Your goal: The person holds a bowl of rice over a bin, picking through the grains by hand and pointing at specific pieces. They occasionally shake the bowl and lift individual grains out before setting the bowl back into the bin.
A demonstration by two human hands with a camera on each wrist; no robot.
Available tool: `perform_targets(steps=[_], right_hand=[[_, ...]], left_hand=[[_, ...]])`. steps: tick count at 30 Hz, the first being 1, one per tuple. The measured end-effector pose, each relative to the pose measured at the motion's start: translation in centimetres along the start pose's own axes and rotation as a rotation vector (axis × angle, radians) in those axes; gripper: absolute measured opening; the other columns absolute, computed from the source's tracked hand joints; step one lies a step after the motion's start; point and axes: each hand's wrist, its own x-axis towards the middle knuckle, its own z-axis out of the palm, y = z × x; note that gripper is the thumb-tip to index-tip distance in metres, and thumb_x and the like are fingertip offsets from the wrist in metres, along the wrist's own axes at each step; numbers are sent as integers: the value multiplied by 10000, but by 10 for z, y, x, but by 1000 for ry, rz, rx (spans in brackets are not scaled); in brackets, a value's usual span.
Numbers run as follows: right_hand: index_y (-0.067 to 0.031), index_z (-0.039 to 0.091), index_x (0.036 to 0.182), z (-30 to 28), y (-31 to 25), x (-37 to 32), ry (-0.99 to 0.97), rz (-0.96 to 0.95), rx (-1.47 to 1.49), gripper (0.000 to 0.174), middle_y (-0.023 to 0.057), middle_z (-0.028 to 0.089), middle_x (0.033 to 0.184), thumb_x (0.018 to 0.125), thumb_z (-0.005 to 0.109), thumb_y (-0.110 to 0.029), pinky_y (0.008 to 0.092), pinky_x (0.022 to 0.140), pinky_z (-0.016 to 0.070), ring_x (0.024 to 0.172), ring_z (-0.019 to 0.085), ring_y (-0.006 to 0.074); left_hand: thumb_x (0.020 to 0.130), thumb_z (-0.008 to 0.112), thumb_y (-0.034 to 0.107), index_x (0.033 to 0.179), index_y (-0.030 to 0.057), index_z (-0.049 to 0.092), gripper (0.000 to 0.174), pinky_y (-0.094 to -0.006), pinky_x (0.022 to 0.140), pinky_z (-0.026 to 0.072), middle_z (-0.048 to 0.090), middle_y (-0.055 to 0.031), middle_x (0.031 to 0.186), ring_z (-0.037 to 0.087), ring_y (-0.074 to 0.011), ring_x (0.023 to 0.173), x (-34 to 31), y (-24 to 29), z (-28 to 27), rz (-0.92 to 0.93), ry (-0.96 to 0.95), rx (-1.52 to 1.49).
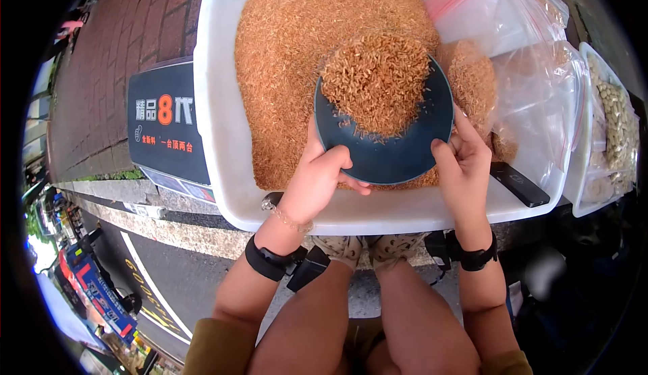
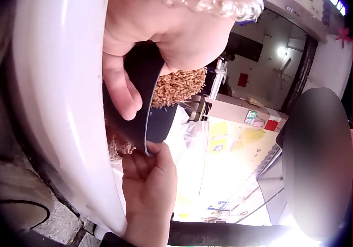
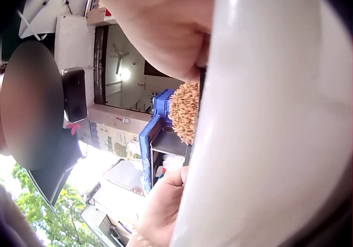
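Observation:
A dark blue-grey bowl (image 1: 385, 162) is held over the near part of a white plastic tub (image 1: 378, 222). Heaped at its far side are small dry orange-brown pieces (image 1: 378, 81) that look like dried shrimp. My left hand (image 1: 316, 172) grips the bowl's near-left rim, thumb on the inside and fingers below. At the right rim my right hand (image 1: 467, 169) pinches the wall, thumb over the edge. More of the same dry pieces (image 1: 290, 58) fill much of the tub. In the left wrist view, the bowl's outer wall (image 2: 129, 126) shows between both hands.
Clear zip bags (image 1: 499, 17) and a filled bag (image 1: 470, 81) lie in the tub's right side. A black flat device (image 1: 518, 184) rests near its front right corner. Right of it stands a white tray (image 1: 580, 196) with pale goods; a dark printed box (image 1: 162, 115) is left.

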Motion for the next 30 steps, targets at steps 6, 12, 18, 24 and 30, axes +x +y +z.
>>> perform_targets(steps=[6,12,18,24,30], right_hand=[[36,386,1242,0,-2,-3,26,-61,16,507,-64,405,558,745,477,76,138,464,262,488,327,-17],[45,377,1244,-1,-3,-1,38,-43,74,504,-66,420,566,750,477,79,132,471,266,490,334,-17],[47,375,1244,-3,-2,-1,16,-20,94,505,-69,425,576,751,478,85,128,485,270,496,335,-18],[59,375,1238,-3,-3,0,47,-52,137,503,-70,423,572,749,490,95,125,495,274,500,333,-20],[66,384,1225,-4,-7,-2,79,-87,145,490,-84,373,547,752,508,87,120,469,224,482,297,-23]], left_hand=[[717,342,-36,1328,145,29,710,-326,508,537,459,-160,1051,576,-224,676,-7,0,2,71,-6,-67],[708,342,-44,1328,144,32,718,-318,500,533,465,-164,1048,582,-218,674,-7,1,2,96,-25,-49],[704,342,-52,1325,139,41,716,-316,497,531,478,-160,1006,579,-213,663,-8,1,2,107,-33,-52],[707,349,-60,1315,130,62,698,-322,496,530,484,-158,999,578,-219,664,-10,0,3,136,-52,-72],[714,351,-60,1309,119,85,675,-322,497,525,490,-157,989,575,-219,681,-11,0,2,147,-81,-70]])
